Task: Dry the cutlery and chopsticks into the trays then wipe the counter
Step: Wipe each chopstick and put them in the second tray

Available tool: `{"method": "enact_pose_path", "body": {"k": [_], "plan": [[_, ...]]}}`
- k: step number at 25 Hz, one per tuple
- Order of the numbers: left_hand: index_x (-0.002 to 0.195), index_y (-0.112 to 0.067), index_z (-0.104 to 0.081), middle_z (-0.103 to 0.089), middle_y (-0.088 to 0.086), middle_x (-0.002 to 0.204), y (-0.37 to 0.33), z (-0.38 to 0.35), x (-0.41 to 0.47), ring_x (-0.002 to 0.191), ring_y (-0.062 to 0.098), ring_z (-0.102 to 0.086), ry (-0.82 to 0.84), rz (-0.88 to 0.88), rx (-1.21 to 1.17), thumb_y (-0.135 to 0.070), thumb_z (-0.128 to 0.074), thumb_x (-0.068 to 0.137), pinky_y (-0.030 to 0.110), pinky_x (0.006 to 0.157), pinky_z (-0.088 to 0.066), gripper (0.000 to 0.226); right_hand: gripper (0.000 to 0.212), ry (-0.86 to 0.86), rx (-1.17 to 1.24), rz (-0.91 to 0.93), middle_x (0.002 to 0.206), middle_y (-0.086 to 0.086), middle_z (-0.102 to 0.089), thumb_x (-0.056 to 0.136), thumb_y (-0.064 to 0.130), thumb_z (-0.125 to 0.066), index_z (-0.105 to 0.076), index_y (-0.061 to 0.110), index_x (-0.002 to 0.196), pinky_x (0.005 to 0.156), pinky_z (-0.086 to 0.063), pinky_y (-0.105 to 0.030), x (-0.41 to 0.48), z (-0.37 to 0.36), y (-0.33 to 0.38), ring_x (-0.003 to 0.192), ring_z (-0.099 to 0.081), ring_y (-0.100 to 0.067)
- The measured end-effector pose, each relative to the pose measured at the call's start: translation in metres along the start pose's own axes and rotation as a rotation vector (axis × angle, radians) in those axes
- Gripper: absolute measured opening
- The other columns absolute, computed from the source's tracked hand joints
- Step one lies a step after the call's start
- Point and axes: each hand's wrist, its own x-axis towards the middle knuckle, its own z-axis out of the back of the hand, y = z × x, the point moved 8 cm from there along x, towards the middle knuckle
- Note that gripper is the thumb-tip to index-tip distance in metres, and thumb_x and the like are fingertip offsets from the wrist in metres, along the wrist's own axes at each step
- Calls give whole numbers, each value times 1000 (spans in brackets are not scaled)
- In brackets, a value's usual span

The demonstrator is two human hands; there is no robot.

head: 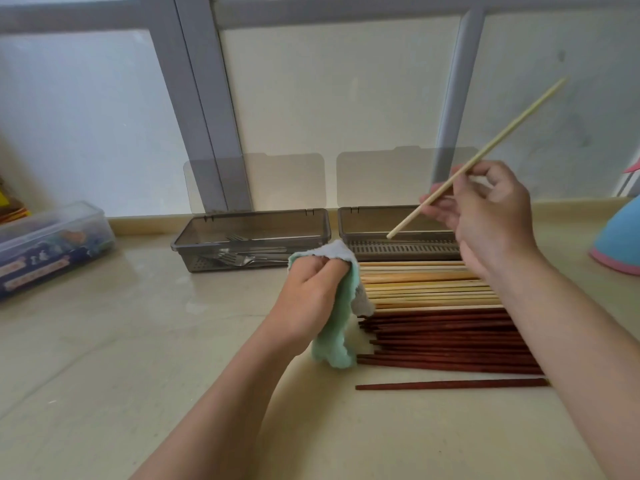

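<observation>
Two trays [197, 263], one cloth [334, 341], one raised chopstick [512, 126] (the stacked chopsticks [433, 306] defy counting).

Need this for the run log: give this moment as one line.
left hand: grips cloth | right hand: holds pale chopstick, tip over right tray | left tray: forks | counter: chopsticks in rows

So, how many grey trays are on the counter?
2. The left tray holds forks; the right tray stands beside it, behind the chopsticks, partly hidden by the right hand.
</observation>
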Motion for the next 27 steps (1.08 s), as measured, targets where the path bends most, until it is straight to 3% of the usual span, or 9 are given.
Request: {"method": "enact_pose_path", "body": {"k": [2,4,5,8,11,16,20,22,27], "plan": [[51,-30,-66,-65,-7,58,6,13,3,62,7,-63,-118,5,-85,-8,-37,103,28,63,-52,64,11,40,-270,213,94,-13,-68,105,12,-49,-59,13,101,74,-63,-37,12,-11,17,85,-74,-26],[56,-35,-68,-66,-3,69,17,24,6,79,19,-64,-223,63,-196,-14,-41,103,50,80,-55,58,13,113,-618,351,93,-5,-67,106,18,-49,-61,13,105,77,-62,-40,24,-25,18,86,-71,-24],[57,-35,-67,-65,-3,69,24,29,8,80,23,-62,-275,99,-258,-17,-43,102,51,84,-54,54,16,169,-788,386,93,-5,-66,106,20,-48,-62,13,107,77,-61,-42,30,-33,14,86,-69,-25],[64,-22,-61,-59,5,66,29,31,9,69,24,-57,-323,117,-341,-26,-48,86,42,68,-49,26,18,304,-1205,399,93,-8,-63,106,18,-45,-62,14,105,75,-54,-41,43,-45,-11,84,-60,-27],[70,-17,-56,-55,6,68,33,37,8,70,25,-51,-405,147,-378,-33,-49,73,40,67,-43,18,18,395,-1423,343,88,-4,-57,104,11,-46,-62,16,98,67,-46,-35,46,-47,-35,78,-55,-23],[47,-39,-60,-53,-3,71,30,42,4,81,22,-46,-464,158,-378,-33,-49,77,42,76,-40,33,17,422,-1541,214,102,-6,-61,98,4,-54,-63,17,94,74,-44,-32,40,-43,-54,91,-57,-24],[62,-29,-55,-53,-3,69,34,43,6,80,23,-46,-475,151,-363,-25,-49,91,43,75,-40,29,18,373,-1517,251,110,-7,-59,96,1,-54,-64,15,104,88,-51,-38,34,-40,-40,103,-58,-28],[65,-26,-52,-49,4,74,33,44,6,80,23,-45,-482,137,-357,-32,-50,78,43,74,-39,15,20,348,-1451,289,108,-7,-60,95,2,-53,-66,15,105,88,-51,-39,26,-35,-30,102,-58,-28],[70,-17,-50,-45,1,64,31,42,6,72,23,-41,-449,94,-299,-32,-46,75,42,69,-38,17,19,420,-1349,257,104,-1,-67,97,10,-53,-68,21,99,79,-43,-30,-9,-14,-30,95,-58,-20]]}}
